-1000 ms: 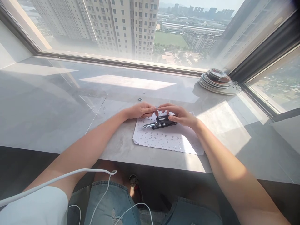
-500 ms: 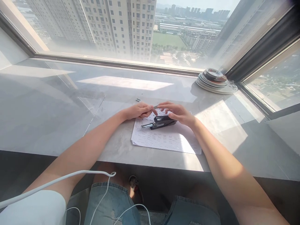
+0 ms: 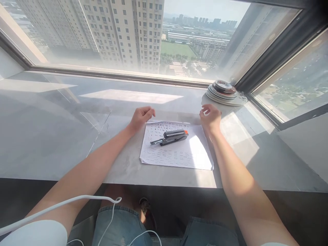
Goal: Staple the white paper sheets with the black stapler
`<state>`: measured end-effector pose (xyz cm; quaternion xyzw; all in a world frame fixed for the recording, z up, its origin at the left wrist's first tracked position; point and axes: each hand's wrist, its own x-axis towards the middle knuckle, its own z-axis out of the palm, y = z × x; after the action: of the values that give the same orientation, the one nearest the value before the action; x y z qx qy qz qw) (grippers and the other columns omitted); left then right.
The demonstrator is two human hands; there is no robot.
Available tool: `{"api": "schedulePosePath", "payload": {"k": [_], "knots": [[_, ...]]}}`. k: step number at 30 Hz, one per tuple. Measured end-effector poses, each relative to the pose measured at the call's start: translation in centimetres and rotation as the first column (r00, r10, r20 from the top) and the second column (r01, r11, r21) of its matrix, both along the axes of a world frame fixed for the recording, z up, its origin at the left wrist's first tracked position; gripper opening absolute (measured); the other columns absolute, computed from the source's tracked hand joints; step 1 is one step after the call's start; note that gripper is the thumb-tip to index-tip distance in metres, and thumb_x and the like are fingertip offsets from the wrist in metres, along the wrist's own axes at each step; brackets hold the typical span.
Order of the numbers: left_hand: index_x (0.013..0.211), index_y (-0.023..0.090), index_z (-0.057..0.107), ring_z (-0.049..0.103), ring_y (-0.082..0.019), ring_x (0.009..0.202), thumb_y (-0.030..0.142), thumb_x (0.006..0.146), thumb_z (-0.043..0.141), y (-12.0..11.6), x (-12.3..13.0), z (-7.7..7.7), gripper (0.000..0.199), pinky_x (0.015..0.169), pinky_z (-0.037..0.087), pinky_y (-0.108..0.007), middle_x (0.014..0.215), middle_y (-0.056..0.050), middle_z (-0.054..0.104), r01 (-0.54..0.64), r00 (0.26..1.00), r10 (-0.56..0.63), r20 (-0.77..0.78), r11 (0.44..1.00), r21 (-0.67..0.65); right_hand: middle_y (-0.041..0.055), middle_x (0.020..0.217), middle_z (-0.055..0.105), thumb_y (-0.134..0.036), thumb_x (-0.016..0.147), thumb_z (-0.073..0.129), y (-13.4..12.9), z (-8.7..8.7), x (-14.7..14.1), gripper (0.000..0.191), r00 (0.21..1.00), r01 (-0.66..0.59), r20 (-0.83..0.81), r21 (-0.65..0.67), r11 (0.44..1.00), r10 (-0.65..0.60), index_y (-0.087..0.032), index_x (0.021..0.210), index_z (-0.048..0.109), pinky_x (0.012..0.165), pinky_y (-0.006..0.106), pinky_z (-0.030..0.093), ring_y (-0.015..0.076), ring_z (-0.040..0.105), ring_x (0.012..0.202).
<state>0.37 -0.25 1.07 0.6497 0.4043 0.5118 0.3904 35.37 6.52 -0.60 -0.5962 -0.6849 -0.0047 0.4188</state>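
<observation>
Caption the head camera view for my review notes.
A black stapler lies on printed paper between the left hand and right hand, by a window.

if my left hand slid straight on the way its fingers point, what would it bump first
Probably the right hand: the left hand's curled fingers point roughly toward it across the windowsill, just beyond the paper's far edge. Heights are unclear, so it might miss.

Bright daylight | through window (image 3: pixel 148 41) | hard shadows on ledge (image 3: pixel 56 126) | glare on paper (image 3: pixel 198 147) | hazy | edges stretched
</observation>
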Motion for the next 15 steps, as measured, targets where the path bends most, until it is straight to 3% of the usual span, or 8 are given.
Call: {"api": "schedulePosePath", "payload": {"k": [1, 3, 6, 8, 12, 15], "knots": [[0.073, 0.019, 0.063, 0.033, -0.01, 0.049, 0.044, 0.096, 0.055, 0.3, -0.2, -0.2, 0.035, 0.05, 0.029, -0.025, 0.053, 0.005, 0.031, -0.144, 0.99, 0.144, -0.007, 0.989, 0.036, 0.0043, 0.085, 0.071, -0.021, 0.08, 0.056, 0.0, 0.0, 0.1, 0.025, 1.0, 0.019, 0.008, 0.002, 1.0, -0.019, -0.019, 0.101, 0.068, 0.088, 0.04, 0.051, 0.0211, 0.061, 0.075], [0.076, 0.02, 0.063, 0.039, -0.012, 0.052, 0.033, 0.095, 0.053, 1.0, -0.7, -0.5, 0.025, 0.054, 0.034, -0.025, 0.057, 0.004, 0.039, -0.404, 0.909, 0.41, -0.076, 0.911, 0.081, 0.0072, 0.086, 0.071, -0.02, 0.078, 0.054, -0.1, 0.2, 0.3, 0.021, 0.999, 0.041, 0.024, -0.018, 0.999, -0.041, -0.018, 0.094, 0.069, 0.087, 0.041, 0.051, 0.0226, 0.06, 0.077], [0.083, 0.021, 0.066, 0.052, -0.015, 0.066, 0.015, 0.086, 0.054, 1.8, -1.5, -1.2, 0.014, 0.067, 0.045, -0.028, 0.077, -0.001, 0.057, -0.629, 0.725, 0.638, -0.259, 0.767, 0.125, 0.0093, 0.086, 0.07, -0.017, 0.074, 0.053, -0.2, 0.2, 0.6, 0.019, 0.997, 0.067, 0.053, -0.064, 0.996, -0.063, -0.019, 0.085, 0.069, 0.085, 0.041, 0.051, 0.0251, 0.061, 0.082], [0.084, 0.021, 0.069, 0.057, -0.019, 0.08, 0.008, 0.08, 0.055, 2.0, -1.9, -1.6, 0.02, 0.08, 0.049, -0.032, 0.092, -0.006, 0.061, -0.657, 0.654, 0.654, -0.381, 0.74, 0.142, 0.0084, 0.083, 0.07, -0.015, 0.069, 0.053, -0.2, 0.1, 0.8, 0.021, 0.994, 0.089, 0.069, -0.1, 0.991, -0.082, -0.02, 0.082, 0.069, 0.084, 0.041, 0.052, 0.0263, 0.062, 0.084], [0.093, 0.023, 0.075, 0.06, -0.026, 0.097, 0.003, 0.072, 0.06, 2.2, -2.0, -2.4, 0.033, 0.095, 0.049, -0.04, 0.1, -0.008, 0.061, -0.526, 0.65, 0.494, -0.577, 0.841, 0.128, 0.0061, 0.078, 0.069, -0.012, 0.062, 0.055, 0.1, -0.3, 1.0, 0.024, 0.993, 0.112, 0.059, -0.217, 0.97, -0.101, -0.02, 0.078, 0.07, 0.076, 0.036, 0.051, 0.0248, 0.063, 0.078], [0.1, 0.025, 0.077, 0.059, -0.028, 0.1, 0.004, 0.072, 0.063, 2.2, -1.8, -2.7, 0.038, 0.097, 0.048, -0.042, 0.1, -0.009, 0.062, -0.471, 0.632, 0.443, -0.636, 0.871, 0.139, 0.0059, 0.075, 0.07, -0.014, 0.06, 0.054, 0.4, -0.7, 0.9, 0.024, 0.996, 0.089, 0.038, -0.256, 0.963, -0.082, -0.018, 0.076, 0.072, 0.071, 0.034, 0.05, 0.0225, 0.061, 0.071]]}}
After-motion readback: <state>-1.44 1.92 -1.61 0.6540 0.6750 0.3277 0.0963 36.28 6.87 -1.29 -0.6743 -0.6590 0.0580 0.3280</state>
